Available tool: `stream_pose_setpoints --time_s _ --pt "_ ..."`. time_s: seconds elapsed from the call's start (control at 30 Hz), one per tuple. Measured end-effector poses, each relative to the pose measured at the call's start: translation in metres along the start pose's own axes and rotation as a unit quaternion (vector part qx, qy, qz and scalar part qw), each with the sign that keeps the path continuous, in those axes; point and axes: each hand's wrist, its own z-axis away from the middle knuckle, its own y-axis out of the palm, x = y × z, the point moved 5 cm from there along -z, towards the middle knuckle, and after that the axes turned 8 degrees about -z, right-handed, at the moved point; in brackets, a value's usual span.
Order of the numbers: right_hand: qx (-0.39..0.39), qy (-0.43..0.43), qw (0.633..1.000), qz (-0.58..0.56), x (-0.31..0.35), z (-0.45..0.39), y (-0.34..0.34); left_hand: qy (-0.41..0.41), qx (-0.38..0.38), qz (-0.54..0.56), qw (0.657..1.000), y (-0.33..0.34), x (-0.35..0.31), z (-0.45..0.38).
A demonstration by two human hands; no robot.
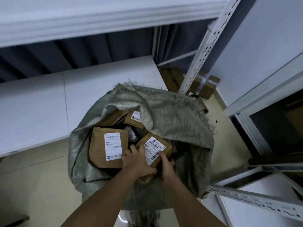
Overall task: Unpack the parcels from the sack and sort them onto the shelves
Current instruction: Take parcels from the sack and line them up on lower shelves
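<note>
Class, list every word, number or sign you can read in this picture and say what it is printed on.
No text reads for certain.
White label on the small brown cardboard parcel held by both hands: barcodes, print too blurred.
White label on the large brown cardboard parcel: too blurred.
Brown carton behind the white shelf post: dark lettering, illegible.

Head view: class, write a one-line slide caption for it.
Both hands, left and right, grip a labelled box inside the open sack beside white shelves.

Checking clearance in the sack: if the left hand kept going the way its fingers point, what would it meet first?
The left hand already touches the small box; past it, probably the sack wall, though depth is unclear.
</note>
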Motion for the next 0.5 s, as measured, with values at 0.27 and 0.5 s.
stream_pose_setpoints --time_s 0.27,0.5 --pt "0.156 -0.015 0.987 0.04 0.023 0.072 0.011 -0.057 0.049 0.239 0.968 -0.038 0.022 0.072" --pt "0.293 -0.091 0.945 0.11 0.096 0.131 0.019 -0.003 0.01 0.609 0.793 -0.101 0.042 0.123"
